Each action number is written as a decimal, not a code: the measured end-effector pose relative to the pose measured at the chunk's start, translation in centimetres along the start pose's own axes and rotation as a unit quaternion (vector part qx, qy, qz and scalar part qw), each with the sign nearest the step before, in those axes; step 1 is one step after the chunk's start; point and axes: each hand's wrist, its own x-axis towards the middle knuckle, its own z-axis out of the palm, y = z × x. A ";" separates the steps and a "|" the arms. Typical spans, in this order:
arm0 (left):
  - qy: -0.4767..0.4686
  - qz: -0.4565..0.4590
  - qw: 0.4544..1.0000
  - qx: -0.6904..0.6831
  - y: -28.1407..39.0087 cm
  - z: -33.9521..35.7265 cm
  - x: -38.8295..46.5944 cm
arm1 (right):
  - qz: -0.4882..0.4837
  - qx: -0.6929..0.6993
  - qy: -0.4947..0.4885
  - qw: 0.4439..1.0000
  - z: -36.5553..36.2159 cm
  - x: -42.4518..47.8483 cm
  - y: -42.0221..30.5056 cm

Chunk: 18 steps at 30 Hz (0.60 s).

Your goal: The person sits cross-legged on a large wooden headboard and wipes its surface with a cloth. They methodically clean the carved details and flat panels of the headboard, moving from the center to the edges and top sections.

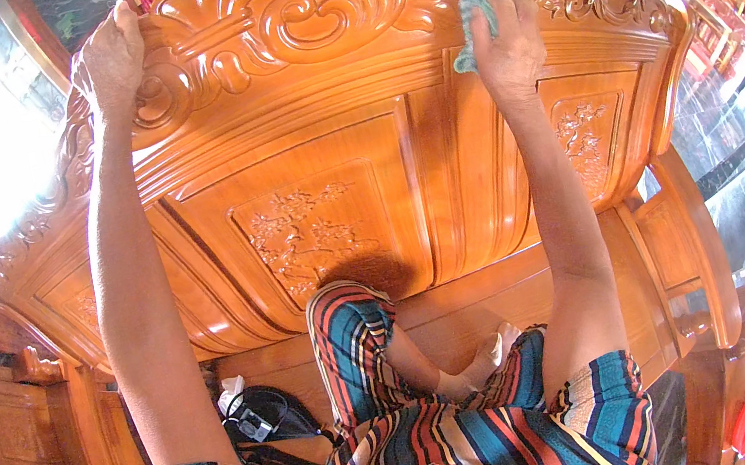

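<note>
A long carved wooden bench backrest (pixel 328 144) stands before me, glossy orange-brown, with scrollwork along its top and carved floral panels below. My left hand (pixel 110 58) rests on the top rail at the left, its fingers bent over the edge; whether it grips the rail is not clear. Farther right, my right hand (pixel 511 46) holds a green cloth (pixel 478 23) against the carved top rail. Part of the cloth is hidden behind the fingers. One of my knees is bent close to the backrest, above the wooden seat (pixel 492 286).
On the seat at my left lie a black bag (pixel 277 414), a crumpled white tissue (pixel 231 395) and a dark flat object with a pale part. A wooden armrest (pixel 701 251) bounds the right end. More carved wooden furniture (pixel 29 430) stands at the left.
</note>
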 end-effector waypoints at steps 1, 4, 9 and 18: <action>0.006 0.001 1.000 -0.006 0.0 0.0 -0.1 | 0.006 0.000 -0.008 1.000 -0.3 -0.1 0.2; -0.010 0.003 1.000 -0.008 -0.2 0.1 0.0 | 0.015 0.002 -0.017 1.000 -0.8 -0.6 0.9; -0.021 0.000 1.000 0.004 -0.5 0.3 0.3 | 0.012 0.000 -0.018 1.000 -1.3 -1.2 2.0; -0.006 -0.005 1.000 -0.014 -0.2 0.1 0.1 | 0.023 0.087 -0.010 0.996 -1.1 0.1 0.1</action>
